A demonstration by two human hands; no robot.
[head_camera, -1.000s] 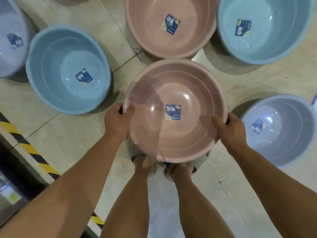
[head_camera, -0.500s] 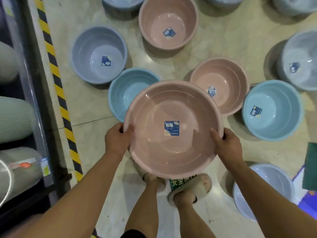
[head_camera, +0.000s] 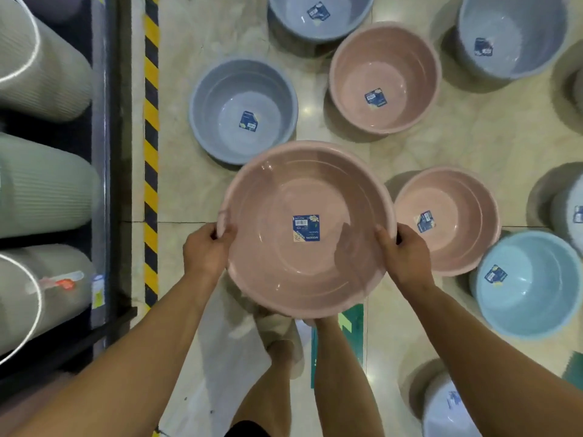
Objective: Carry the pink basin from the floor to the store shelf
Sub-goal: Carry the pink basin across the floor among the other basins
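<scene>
Fingers (head_camera: 224,230) of left hand (head_camera: 205,250) and right hand (head_camera: 407,257) clamp opposite rims of the round pink plastic basin (head_camera: 306,190) between them; dark store shelf (head_camera: 101,152), apparently, lies beyond the left fingers.

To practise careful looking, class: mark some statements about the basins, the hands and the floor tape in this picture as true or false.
1. The left hand and right hand grip the basin by its rim. True.
2. The held basin holds water. False: it holds only a sticker on its bottom.
3. The striped tape runs right of the basin. False: it runs on the left, along the shelf.
4. Two other pink basins sit on the floor. True.
5. The basin rests on the shelf. False: it is held up over the floor.
</scene>
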